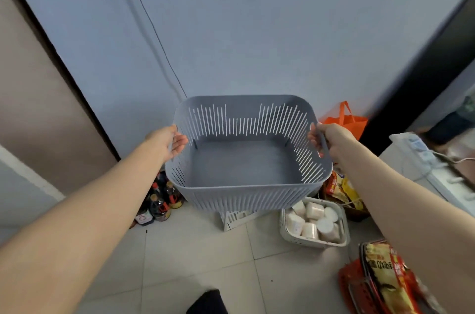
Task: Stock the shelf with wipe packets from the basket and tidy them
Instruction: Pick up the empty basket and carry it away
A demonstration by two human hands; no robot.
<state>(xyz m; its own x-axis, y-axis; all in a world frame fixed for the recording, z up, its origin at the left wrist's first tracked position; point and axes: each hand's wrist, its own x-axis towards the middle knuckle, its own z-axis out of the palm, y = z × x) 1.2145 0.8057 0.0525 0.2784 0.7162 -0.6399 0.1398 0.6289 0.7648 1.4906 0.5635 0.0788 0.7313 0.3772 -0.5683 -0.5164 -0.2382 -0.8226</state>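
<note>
The person holds the grey slotted basket [244, 198] up in the air at the middle of the view, its whole grey bottom in sight. The left grip [167, 142] clasps the rim at the basket's 9 o'clock with its fingers curled inside. The right grip [331, 140] is wrapped round the handle at 3 o'clock.

Behind the basket stands a blue-grey wall [257, 31], with a dark cable [154, 28] running down it from 12 o'clock. A brown door [30, 82] stands at 9 o'clock. Below is a floor [195, 249] of pale tiles.

On the floor, dark bottles [160, 204] stand at the basket's 8 o'clock. A white basket [308, 243] of white rolls [313, 211] sits at 5 o'clock, and an orange bag [347, 121] at 2 o'clock. Farther out at 5 o'clock, snack packets [385, 277] lie in a red basket [347, 280]. At 3 o'clock a power strip [421, 151] lies on a white surface.
</note>
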